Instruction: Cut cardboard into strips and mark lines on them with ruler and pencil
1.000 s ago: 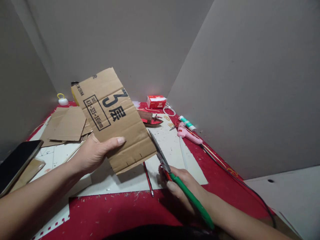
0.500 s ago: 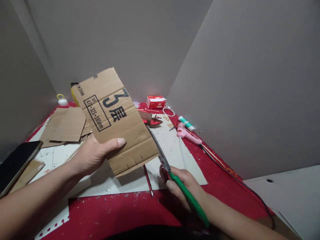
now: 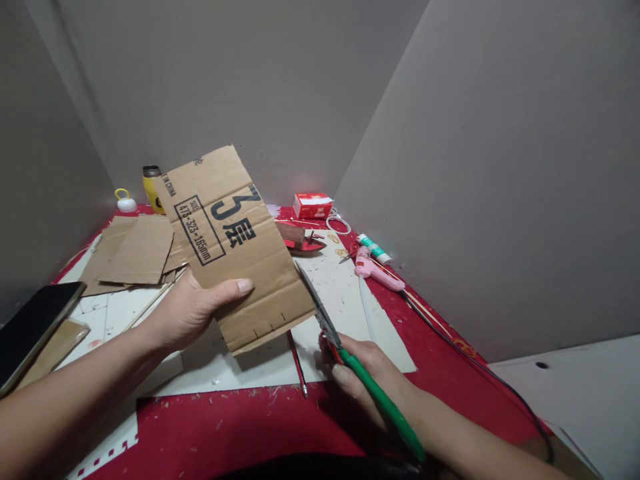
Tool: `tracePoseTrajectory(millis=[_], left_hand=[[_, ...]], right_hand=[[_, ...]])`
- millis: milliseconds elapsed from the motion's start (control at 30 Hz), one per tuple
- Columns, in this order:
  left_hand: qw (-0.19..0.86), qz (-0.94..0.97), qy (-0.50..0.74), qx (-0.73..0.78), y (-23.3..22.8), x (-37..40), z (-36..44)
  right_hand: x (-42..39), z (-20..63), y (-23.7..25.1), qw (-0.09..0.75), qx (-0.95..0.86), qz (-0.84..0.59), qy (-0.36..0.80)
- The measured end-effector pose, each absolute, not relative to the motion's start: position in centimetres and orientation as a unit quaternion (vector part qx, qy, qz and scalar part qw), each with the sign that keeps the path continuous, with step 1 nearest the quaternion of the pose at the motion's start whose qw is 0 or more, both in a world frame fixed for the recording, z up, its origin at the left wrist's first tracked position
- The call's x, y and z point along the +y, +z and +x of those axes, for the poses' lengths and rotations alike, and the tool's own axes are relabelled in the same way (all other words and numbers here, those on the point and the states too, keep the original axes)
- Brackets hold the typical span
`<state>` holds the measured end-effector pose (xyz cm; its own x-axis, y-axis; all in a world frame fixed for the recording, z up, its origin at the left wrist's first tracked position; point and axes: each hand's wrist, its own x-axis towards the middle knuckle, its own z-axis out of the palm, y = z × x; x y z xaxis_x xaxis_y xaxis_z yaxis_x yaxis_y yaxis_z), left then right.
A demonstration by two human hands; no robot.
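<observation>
My left hand point(image 3: 193, 310) holds up a brown cardboard sheet point(image 3: 235, 247) printed with a large black 3 and a size label; several short slits run along its lower edge. My right hand point(image 3: 367, 373) grips green-handled shears point(image 3: 350, 353), whose dark blades point(image 3: 313, 297) point up and lie against the sheet's right edge. Beneath both lies a white board point(image 3: 345, 293) on the red table cover point(image 3: 240, 427). A thin red pen point(image 3: 299, 363) rests on the board just under the sheet.
Cardboard pieces point(image 3: 133, 250) are stacked at the left, a dark phone point(image 3: 33, 327) at the left edge. A yellow bottle point(image 3: 151, 188), red box point(image 3: 313, 205), pink glue gun point(image 3: 377, 270) with black cord and a glue tube point(image 3: 374, 248) lie behind. Grey panels wall in the table.
The cardboard sheet has tilted and dropped slightly, uncovering the yellow bottle behind it. The shears stay at its right edge.
</observation>
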<state>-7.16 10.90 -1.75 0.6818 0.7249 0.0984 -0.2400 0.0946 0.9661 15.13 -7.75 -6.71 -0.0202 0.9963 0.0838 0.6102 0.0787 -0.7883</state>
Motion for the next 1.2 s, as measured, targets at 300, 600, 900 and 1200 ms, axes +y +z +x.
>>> tracePoseTrajectory(millis=[300,600,900,1200], left_hand=[[0.719,0.572,0.339,0.203,-1.5,10.6,-6.7],[0.705,0.56,0.37,0.227,-2.0,12.0,-6.5],[0.671,0.523,0.439,0.29,-2.4,13.1,-6.0],[0.672,0.514,0.415,0.335,-3.3,12.6,-5.9]], right_hand=[[-7.6,14.5,-7.0,0.349,-0.651,-0.63,0.24],[-6.1,21.3,-5.7,0.228,-0.56,-0.794,0.06],[-4.2,26.9,-6.0,0.075,-0.551,-0.831,-0.006],[-3.5,18.4,-4.1,0.138,-0.655,-0.735,0.103]])
